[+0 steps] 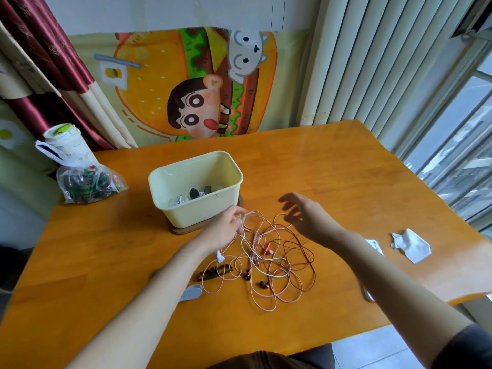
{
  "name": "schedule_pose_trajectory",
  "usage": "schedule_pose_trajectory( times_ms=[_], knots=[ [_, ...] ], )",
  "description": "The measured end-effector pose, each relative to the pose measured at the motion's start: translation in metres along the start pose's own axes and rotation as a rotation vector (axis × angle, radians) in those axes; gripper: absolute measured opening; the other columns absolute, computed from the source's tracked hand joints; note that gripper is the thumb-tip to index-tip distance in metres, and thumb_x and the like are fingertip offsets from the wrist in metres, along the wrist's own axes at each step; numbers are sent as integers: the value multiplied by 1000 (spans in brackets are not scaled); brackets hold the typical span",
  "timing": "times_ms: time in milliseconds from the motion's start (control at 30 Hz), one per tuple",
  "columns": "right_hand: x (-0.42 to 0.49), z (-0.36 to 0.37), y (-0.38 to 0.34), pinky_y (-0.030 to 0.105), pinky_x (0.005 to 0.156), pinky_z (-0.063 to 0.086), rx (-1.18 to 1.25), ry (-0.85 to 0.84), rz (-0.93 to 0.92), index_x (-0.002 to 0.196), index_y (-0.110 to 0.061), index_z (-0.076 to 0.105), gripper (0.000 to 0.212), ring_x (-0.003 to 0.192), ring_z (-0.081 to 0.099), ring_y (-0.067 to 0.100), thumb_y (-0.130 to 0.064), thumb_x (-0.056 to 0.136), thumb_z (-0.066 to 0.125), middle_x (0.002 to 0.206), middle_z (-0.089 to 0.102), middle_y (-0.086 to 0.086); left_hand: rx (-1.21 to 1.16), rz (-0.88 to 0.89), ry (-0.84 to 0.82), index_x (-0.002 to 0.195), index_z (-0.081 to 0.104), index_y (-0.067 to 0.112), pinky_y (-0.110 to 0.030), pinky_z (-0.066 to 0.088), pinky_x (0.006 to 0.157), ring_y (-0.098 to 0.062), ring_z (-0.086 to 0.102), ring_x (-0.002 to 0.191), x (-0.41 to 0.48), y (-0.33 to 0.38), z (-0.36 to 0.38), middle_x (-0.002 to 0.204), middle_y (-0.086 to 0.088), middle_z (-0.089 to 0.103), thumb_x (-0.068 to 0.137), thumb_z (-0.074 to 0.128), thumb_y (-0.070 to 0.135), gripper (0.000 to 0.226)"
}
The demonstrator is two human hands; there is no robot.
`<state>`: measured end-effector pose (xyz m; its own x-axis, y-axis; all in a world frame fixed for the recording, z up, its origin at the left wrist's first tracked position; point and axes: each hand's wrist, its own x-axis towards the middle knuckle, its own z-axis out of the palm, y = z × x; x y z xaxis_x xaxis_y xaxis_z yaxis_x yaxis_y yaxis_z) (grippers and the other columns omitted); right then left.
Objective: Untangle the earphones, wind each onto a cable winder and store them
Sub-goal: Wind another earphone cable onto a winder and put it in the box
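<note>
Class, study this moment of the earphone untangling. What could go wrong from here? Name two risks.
1. The left hand pinches the white cable, which threads through the pink cable and the dark red cable; pulling hard could tighten the tangle.
2. A pink loop lies over the dark winder, so lifting the bundle might drag it along.

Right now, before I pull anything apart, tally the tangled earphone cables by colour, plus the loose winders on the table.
pink cable: 1
white cable: 1
dark red cable: 1
dark winder: 1
grey winder: 1
Total: 5
</note>
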<state>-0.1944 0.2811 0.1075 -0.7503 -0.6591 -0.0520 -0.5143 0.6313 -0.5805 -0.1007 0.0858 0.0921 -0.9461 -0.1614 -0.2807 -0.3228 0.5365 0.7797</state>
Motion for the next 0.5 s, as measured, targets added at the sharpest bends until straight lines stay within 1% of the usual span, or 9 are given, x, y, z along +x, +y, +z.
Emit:
schedule_pose_trajectory(
  times_ms=[33,100,167,233,267,300,333,400,500],
  knots=[
    [0,3,-9,22,88,47,12,-29,-49,132,-14,45,49,104,55,14,-8,87,64,123,55,4,5,22,-33,126,43,13,-22,37,85,-18,53,107,-1,6,4,88,-1,62,102,36,11,25],
    [0,13,-25,25,100,42,51,-104,-127,140,-14,35,66,119,49,15,-11,83,69,134,48,3,-10,74,-51,117,34,12,-10,37,72,-19,53,97,-4,19,10,92,-3,62,103,36,11,14],
    [1,23,-34,23,99,39,111,-129,-173,140,-12,34,63,119,50,13,-11,85,67,131,53,3,-27,135,-11,112,32,14,-13,40,68,-22,55,92,-5,26,10,97,-7,62,102,37,11,11],
    [4,26,-38,23,86,47,156,-107,-160,128,-13,46,39,97,61,12,-10,91,59,108,65,3,-29,159,24,112,32,14,-29,45,75,-25,57,91,-6,26,6,99,-12,64,102,37,12,12],
    [5,27,-38,21,75,49,154,-108,-152,116,-15,54,23,80,62,9,-9,94,54,91,67,-1,-36,156,25,112,32,14,-32,45,74,-24,57,87,-8,24,3,96,-13,65,102,39,12,12],
    [6,27,-39,18,66,45,127,-109,-151,103,-18,58,14,68,57,5,-9,96,50,78,63,-5,-43,149,15,112,33,14,-30,45,71,-21,56,82,-10,22,1,91,-12,64,101,41,13,13],
    [8,26,-39,16,59,40,90,-102,-149,96,-17,61,16,62,52,4,-9,97,47,72,58,-8,-42,140,0,112,34,14,-25,43,66,-16,54,76,-11,20,-2,85,-8,63,101,43,14,14],
    [12,24,-38,13,55,38,47,-62,-104,95,-10,64,21,62,49,8,-11,99,43,73,55,-6,1,115,-23,111,41,16,-17,40,59,-8,49,68,-13,10,-6,78,0,57,100,46,17,12],
    [16,23,-32,12,54,40,12,-27,-8,102,-2,62,24,69,53,13,-10,100,39,83,58,1,61,51,-23,96,58,21,-25,37,58,-13,45,65,-16,-14,-12,71,3,52,100,46,19,13]
  ],
)
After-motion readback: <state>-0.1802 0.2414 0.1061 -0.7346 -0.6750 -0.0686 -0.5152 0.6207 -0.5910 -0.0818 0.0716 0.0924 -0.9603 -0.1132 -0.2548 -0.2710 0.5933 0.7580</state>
